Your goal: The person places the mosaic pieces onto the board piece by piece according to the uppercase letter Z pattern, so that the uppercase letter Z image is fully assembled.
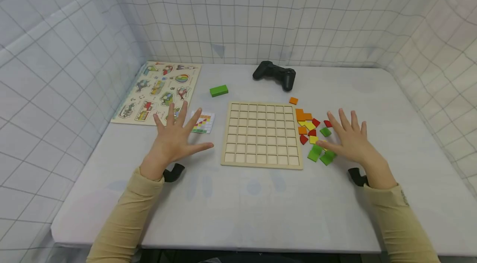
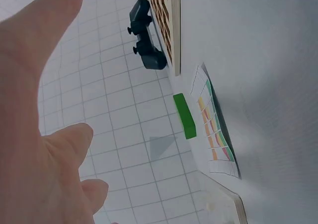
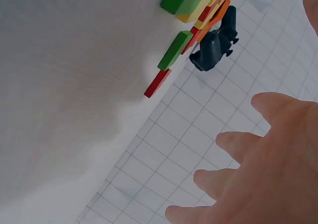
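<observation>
Nearest, a person's two tan-sleeved forearms (image 1: 126, 213) reach in over a pale surface (image 1: 253, 213). Above it hover the left hand (image 1: 173, 141) and the right hand (image 1: 352, 143), backs upward, each grip spread wide with straight fingers and holding nothing. Between them lies a square wooden grid board (image 1: 262, 135); taking it as a clock's centre, twelve on the far side, the left hand is at nine o'clock, the right at three. A scatter of small coloured pieces (image 1: 312, 133), orange, yellow, red and green, lies just beside the board's three o'clock edge. From the right hand, clearly the nearer one, they lie at nine to ten o'clock, their spread running lengthwise from eleven to five. A printed card (image 1: 204, 124) lies at two o'clock from the left hand. Beyond, from the board, a green block (image 1: 219, 91) lies between ten and eleven, its long axis nearly nine-to-three; a picture puzzle (image 1: 150, 94) lies at ten, a black game controller (image 1: 273, 73) at twelve, with a white gridded wall (image 1: 238, 18) behind.
</observation>
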Available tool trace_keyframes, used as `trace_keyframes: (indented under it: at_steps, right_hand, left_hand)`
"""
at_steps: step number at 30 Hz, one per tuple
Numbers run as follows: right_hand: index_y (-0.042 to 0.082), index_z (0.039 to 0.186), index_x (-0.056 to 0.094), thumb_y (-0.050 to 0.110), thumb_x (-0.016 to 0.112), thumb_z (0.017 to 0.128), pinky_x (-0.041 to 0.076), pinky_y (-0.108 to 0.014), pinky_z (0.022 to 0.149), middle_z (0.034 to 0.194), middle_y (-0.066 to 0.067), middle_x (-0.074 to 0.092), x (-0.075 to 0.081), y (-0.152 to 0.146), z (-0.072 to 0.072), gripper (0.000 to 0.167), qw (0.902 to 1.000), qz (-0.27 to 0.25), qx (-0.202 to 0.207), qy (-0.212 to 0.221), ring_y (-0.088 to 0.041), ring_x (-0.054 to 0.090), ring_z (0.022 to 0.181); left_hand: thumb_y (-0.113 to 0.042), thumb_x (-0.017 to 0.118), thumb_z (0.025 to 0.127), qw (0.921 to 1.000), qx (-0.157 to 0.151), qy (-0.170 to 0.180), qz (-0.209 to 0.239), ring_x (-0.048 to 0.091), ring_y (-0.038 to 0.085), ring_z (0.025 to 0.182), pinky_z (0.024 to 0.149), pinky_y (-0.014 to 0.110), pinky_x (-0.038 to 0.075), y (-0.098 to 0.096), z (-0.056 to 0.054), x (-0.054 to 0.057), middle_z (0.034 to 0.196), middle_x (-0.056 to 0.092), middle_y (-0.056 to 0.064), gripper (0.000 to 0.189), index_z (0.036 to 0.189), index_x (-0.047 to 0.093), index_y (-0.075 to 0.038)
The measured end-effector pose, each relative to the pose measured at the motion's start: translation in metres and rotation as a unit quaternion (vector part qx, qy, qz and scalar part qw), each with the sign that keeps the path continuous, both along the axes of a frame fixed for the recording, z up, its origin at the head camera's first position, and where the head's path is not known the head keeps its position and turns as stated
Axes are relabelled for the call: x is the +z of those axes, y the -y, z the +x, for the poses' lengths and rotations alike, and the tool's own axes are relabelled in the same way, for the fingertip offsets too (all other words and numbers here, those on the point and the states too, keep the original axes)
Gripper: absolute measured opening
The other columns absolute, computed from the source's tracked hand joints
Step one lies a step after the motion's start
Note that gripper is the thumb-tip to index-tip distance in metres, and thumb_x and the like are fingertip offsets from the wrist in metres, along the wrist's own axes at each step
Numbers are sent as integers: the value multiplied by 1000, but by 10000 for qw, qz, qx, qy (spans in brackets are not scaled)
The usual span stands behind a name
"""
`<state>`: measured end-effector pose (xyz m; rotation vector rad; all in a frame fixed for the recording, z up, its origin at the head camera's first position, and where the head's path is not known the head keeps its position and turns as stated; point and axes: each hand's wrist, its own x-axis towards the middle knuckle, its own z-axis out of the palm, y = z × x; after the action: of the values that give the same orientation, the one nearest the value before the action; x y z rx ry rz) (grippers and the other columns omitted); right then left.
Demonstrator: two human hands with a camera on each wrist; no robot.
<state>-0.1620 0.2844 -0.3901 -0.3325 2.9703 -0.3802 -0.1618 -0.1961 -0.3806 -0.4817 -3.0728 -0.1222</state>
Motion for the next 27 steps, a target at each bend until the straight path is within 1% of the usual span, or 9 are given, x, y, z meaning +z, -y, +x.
trace_keyframes:
  at_steps: [4,8,11,13,17,19,21,24,27]
  right_hand:
    - [14,152,3,67,51,83,-17,-69,99,153,-22,-11,2,1,-6,100,10000,31,14,-10,-45,-23,135]
    - [13,152,3,67,50,84,-15,-70,99,153,-23,-11,8,3,-14,99,10000,-4,42,-8,-45,-22,135]
    - [13,152,0,66,49,85,-11,-71,101,153,-22,-13,13,5,-22,99,9998,-113,35,128,-45,-21,135]
    - [12,152,-2,65,49,86,-7,-71,102,153,-22,-14,17,8,-28,98,9994,-221,14,248,-45,-20,135]
    - [14,151,-6,63,49,87,-1,-70,104,153,-19,-17,23,14,-41,98,9966,-631,-52,533,-43,-17,137]
    - [17,151,-8,62,51,87,1,-69,105,153,-15,-19,24,16,-49,98,9935,-914,-62,673,-39,-16,139]
    - [19,151,-10,60,53,87,3,-68,105,154,-11,-20,24,19,-57,98,9896,-1197,-61,792,-36,-14,140]
    - [18,152,-7,55,55,88,5,-66,107,155,-11,-18,23,26,-70,96,9849,-1501,8,868,-33,-10,141]
    - [15,152,-2,53,53,90,6,-64,109,156,-14,-10,23,35,-83,91,9810,-1691,28,950,-35,-4,142]
  left_hand:
    - [-84,43,72,9999,-126,23,-65,-10,46,138,93,80,-6,-1,1,-2,156,-2,16,103,152,16,-25]
    - [-82,47,72,9994,-338,27,64,-6,48,138,94,80,-2,-5,4,-4,156,1,18,102,152,18,-25]
    - [-79,50,73,9975,-655,16,265,-5,48,138,96,78,-3,-11,7,-8,156,4,18,101,152,20,-24]
    - [-78,52,74,9953,-893,-32,371,-5,46,138,96,78,-2,-17,10,-12,155,6,18,100,151,21,-23]
    - [-78,52,73,9903,-1289,-65,513,-2,45,139,100,75,2,-29,17,-22,155,10,18,100,151,22,-23]
    - [-77,53,73,9865,-1479,-10,703,0,46,138,101,74,4,-34,21,-26,155,11,18,100,151,21,-23]
    - [-73,57,75,9805,-1690,99,996,2,48,138,103,72,6,-37,23,-29,155,11,19,99,151,21,-21]
    - [-62,64,78,9671,-1957,377,1579,3,47,138,107,66,8,-41,25,-35,154,11,21,95,151,23,-16]
    - [-53,67,81,9543,-2046,726,2052,3,43,140,112,57,8,-44,27,-44,154,11,20,89,150,25,-15]
